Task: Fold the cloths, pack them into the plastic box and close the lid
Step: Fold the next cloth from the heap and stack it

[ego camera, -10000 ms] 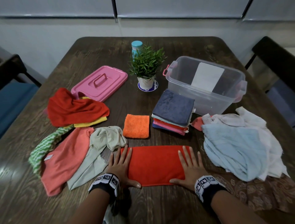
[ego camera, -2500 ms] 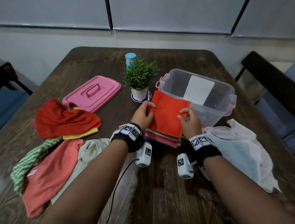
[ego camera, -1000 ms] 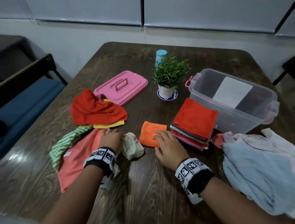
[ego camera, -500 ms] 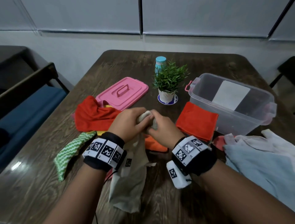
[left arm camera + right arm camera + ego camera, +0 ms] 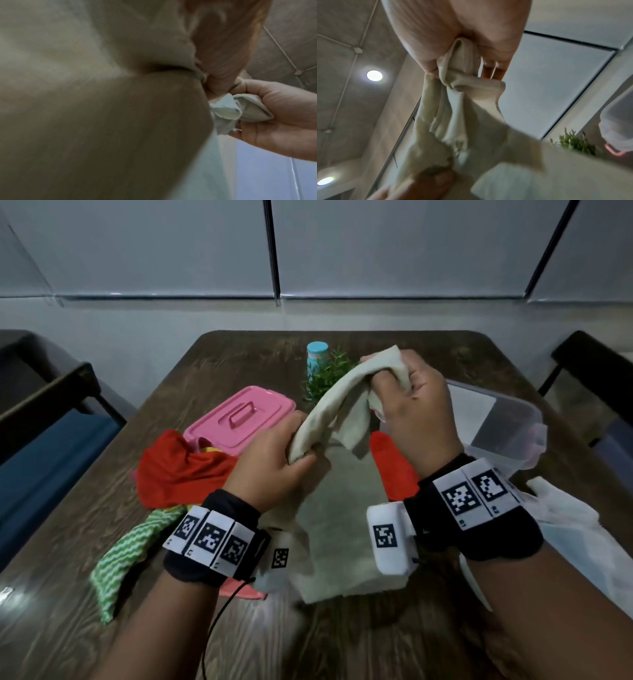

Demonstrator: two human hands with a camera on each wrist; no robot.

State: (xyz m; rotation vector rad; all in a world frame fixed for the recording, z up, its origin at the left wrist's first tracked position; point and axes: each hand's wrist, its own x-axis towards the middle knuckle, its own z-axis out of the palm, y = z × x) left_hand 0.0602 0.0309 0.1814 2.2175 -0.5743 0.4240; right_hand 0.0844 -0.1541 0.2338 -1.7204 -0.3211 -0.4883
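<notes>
Both hands hold a beige cloth up above the table. My right hand grips its bunched top end, higher and farther out. Lower down, my left hand grips the same edge, and the rest hangs to the tabletop. In the left wrist view the beige cloth fills most of the frame. The right wrist view shows the cloth bunched in my fingers. The clear plastic box stands open at the right. Its pink lid lies at the left. A folded stack topped by a red-orange cloth sits beside the box.
Loose cloths lie left: a red one and a green striped one. White and pale blue cloths are heaped at the right. A small potted plant and a blue-capped bottle stand at the back. Chairs flank the table.
Both hands have lifted the beige cloth off the table. They were close together half a second ago; now the right hand is higher and apart, and the cloth stretches between them.
</notes>
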